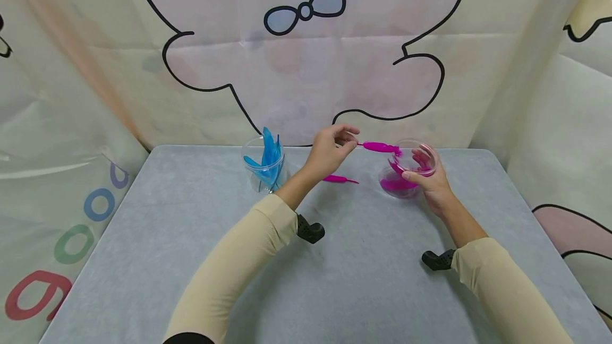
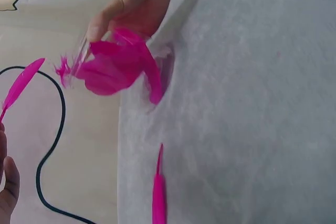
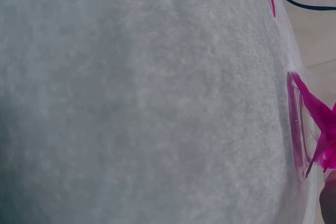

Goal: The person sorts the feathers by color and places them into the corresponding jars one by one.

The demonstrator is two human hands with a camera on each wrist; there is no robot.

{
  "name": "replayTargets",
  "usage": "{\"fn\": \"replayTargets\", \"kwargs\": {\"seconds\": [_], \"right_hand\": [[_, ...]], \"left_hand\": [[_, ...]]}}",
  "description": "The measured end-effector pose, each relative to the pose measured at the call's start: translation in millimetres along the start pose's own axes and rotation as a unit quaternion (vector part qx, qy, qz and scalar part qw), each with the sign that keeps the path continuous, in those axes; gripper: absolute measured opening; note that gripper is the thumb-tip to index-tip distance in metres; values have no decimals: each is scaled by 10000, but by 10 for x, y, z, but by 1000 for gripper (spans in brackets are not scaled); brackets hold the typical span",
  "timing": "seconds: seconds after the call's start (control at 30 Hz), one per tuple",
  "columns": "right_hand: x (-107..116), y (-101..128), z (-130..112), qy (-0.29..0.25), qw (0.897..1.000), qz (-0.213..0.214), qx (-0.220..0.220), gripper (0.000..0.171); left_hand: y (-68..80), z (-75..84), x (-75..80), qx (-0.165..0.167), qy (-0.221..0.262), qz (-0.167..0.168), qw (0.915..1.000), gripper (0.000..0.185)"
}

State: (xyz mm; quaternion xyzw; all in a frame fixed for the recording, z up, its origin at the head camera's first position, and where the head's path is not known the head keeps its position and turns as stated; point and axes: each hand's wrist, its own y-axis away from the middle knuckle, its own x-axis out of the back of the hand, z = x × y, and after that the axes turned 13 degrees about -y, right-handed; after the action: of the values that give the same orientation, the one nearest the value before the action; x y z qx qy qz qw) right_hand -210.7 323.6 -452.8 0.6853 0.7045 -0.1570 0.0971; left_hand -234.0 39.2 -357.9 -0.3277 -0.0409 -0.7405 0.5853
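Observation:
My left hand (image 1: 330, 152) pinches a pink feather (image 1: 379, 147) by its quill, the feather pointing right toward a clear plastic cup (image 1: 435, 159). In the head view its tip overlaps the cup's rim. My right hand (image 1: 434, 187) grips that cup, thumb on the near side and fingers behind. Several pink feathers (image 2: 113, 69) fill it, some sticking out of the mouth. Another pink feather (image 1: 337, 179) lies on the table between the hands, partly hidden by the left wrist in the head view. Only a fingertip of the right hand shows in the right wrist view.
To the left of my left hand stands a second clear cup (image 1: 283, 165) with blue feathers (image 1: 270, 154) in it, near the back edge of the grey table (image 1: 363, 280). Right behind the table hangs a printed curtain (image 1: 306, 68).

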Motion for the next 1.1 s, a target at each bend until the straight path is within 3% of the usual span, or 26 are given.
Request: {"fn": "replayTargets", "kwargs": {"seconds": [0.2, 0.53, 1.1], "right_hand": [[10, -4, 6, -20, 10000, -44, 39, 71], [-4, -14, 14, -12, 10000, -9, 17, 70], [-5, -11, 23, -87, 9999, -95, 97, 72]], "left_hand": [[-76, 125, -106, 21, 88, 136, 9999, 20], [-177, 264, -332, -212, -187, 229, 9993, 17], [-138, 372, -721, -546, -789, 177, 9952, 12]]}}
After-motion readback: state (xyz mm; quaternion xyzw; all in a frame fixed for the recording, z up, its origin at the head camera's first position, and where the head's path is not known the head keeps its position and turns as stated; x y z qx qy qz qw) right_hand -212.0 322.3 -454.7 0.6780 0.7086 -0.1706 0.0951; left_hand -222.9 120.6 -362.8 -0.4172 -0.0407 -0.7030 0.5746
